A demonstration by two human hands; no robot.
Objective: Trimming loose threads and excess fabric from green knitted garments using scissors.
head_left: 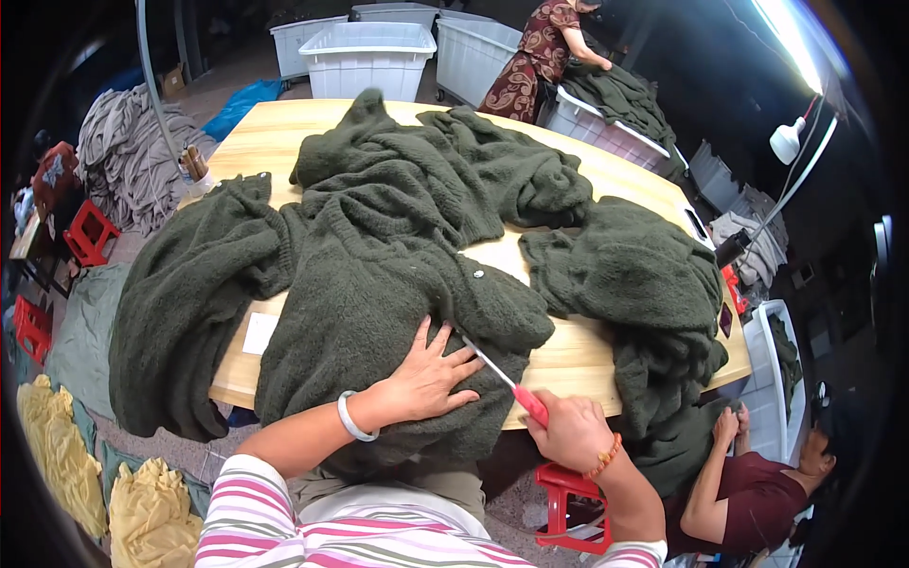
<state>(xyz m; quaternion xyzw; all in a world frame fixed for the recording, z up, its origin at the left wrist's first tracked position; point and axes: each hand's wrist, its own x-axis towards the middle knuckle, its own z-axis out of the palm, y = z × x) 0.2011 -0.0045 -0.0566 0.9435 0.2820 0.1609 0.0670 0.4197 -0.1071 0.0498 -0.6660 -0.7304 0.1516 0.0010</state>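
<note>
A dark green knitted sweater lies spread across the near edge of the table in front of me. My left hand rests flat on it with fingers spread. My right hand is wrapped round the red handle of a thin metal-shafted tool. The shaft points up and left, and its tip meets the knit just past my left fingertips. Whether the tip is in the fabric or only on it, I cannot tell. A small white spot shows on the sweater beyond the tip.
More dark green knits lie on the wooden table, including a left pile and a right pile. A white card lies near the left edge. One co-worker handles green fabric at right; another stands beyond the table. A red stool is below.
</note>
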